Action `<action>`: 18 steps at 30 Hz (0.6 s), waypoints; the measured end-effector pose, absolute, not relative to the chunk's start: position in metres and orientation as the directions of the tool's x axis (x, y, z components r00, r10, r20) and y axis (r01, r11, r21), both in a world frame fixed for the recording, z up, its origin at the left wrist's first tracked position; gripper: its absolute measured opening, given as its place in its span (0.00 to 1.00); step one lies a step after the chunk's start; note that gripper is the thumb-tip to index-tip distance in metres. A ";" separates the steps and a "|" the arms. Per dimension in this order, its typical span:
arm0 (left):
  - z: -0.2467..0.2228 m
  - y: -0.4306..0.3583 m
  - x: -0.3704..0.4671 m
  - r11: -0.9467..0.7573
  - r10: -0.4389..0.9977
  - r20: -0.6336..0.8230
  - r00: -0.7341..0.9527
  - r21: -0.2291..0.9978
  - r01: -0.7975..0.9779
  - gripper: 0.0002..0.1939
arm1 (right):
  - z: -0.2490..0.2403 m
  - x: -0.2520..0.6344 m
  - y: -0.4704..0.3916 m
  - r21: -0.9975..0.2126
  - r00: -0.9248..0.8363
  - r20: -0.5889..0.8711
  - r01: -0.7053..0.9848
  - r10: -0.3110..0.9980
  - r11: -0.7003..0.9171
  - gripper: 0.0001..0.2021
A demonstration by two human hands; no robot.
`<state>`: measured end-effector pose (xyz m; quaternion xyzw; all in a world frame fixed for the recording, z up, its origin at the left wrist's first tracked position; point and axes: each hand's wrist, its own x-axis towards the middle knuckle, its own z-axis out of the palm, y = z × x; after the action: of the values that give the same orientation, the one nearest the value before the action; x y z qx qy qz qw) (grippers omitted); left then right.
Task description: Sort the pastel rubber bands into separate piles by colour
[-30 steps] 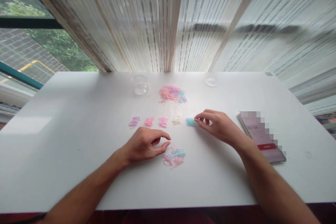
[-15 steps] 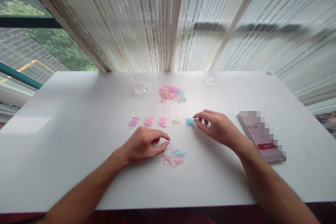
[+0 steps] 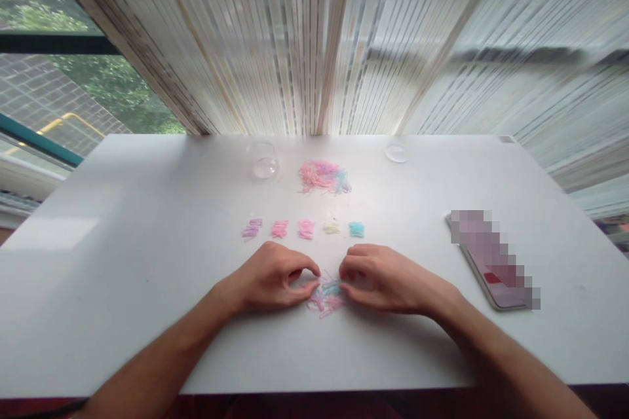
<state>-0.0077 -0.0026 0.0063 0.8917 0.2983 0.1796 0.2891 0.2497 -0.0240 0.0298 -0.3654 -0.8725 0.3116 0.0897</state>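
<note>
A small loose pile of pastel rubber bands, pink, lilac and light blue, lies on the white table between my hands. My left hand rests at the pile's left side, thumb and forefinger curved with a narrow gap at the tips. On the right edge, the thumb and forefinger of my right hand reach into the bands, tips apart. Behind the hands runs a row of sorted clusters: purple bands, deeper pink bands, light pink bands, cream bands and turquoise bands.
A larger mixed heap of bands lies farther back. To its left stands a clear plastic container, and a clear lid lies to its right. A phone rests at the right. Striped curtains hang behind the table.
My right hand has left the turquoise cluster and come toward me and left to the near pile. My left hand has stayed beside that pile, moving only slightly.
</note>
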 end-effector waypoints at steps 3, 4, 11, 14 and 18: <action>0.006 -0.004 -0.006 -0.646 0.651 0.151 0.744 0.626 0.438 0.10 | 0.032 0.249 -0.025 -0.602 -0.717 -0.115 0.601 0.688 0.526 0.02; 0.006 -0.004 -0.005 -0.645 0.654 0.151 0.741 0.624 0.442 0.13 | 0.033 0.249 -0.026 -0.600 -0.721 -0.124 0.602 0.682 0.527 0.02; 0.004 -0.005 -0.003 -0.671 0.640 0.176 0.748 0.602 0.433 0.11 | 0.034 0.245 -0.026 -0.593 -0.725 -0.146 0.608 0.673 0.527 0.05; 0.004 -0.005 -0.003 -0.682 0.634 0.167 0.755 0.582 0.443 0.10 | 0.032 0.245 -0.025 -0.608 -0.724 -0.126 0.597 0.678 0.524 0.05; 0.002 -0.005 -0.002 -0.705 0.614 0.172 0.770 0.558 0.438 0.12 | 0.030 0.249 -0.025 -0.628 -0.715 -0.105 0.587 0.691 0.511 0.04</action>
<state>-0.0025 -0.0052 0.0020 0.9066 0.2901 0.1754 0.2514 0.2487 -0.0251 0.0298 -0.3689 -0.8657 0.3290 0.0793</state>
